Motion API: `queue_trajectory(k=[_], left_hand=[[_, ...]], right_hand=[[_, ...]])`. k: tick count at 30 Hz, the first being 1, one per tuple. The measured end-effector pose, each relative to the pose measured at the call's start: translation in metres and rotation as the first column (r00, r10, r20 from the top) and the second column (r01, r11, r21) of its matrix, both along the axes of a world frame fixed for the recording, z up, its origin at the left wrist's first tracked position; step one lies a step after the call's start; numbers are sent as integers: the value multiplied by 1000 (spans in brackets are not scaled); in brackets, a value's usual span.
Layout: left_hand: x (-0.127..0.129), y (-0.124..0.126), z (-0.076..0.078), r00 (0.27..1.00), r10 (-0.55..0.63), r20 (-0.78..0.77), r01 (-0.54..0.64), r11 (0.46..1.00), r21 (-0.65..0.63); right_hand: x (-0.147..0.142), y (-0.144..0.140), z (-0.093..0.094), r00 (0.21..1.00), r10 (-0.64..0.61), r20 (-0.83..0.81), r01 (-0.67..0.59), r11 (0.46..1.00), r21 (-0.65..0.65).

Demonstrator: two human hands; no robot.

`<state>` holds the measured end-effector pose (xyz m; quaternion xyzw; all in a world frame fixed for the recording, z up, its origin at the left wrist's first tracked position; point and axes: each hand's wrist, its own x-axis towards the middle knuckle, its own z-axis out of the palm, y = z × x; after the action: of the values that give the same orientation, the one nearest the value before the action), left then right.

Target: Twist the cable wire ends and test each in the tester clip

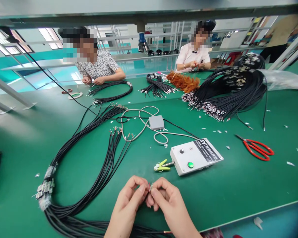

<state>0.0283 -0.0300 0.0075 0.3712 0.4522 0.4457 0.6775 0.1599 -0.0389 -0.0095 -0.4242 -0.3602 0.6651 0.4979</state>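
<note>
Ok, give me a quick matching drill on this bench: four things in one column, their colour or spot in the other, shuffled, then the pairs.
Things:
1. scissors
2. tester box
3. clip
4. wire end

Colour or place:
A. white, with a green button on top
B. pinched between the left hand and right hand
C. red handles, lying at the right on the green table
D. yellow-green, at the box's left end

Pairs: 1-C, 2-A, 3-D, 4-B
</note>
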Motion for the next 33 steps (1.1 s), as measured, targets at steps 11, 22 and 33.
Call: queue_trajectory(k=[11, 22, 33], left_hand=[[14, 8, -4, 994, -15, -111, 22, 998, 64], [9, -2, -24, 851, 150, -504, 75, 914, 399], [8, 5, -15, 811, 105, -576, 244, 834, 495]], right_hand=[[10, 1, -3, 985, -2, 170, -10, 997, 71], [36, -1, -8, 665, -213, 716, -165, 893, 419], [54, 25, 14, 317, -562, 764, -569, 531, 627]])
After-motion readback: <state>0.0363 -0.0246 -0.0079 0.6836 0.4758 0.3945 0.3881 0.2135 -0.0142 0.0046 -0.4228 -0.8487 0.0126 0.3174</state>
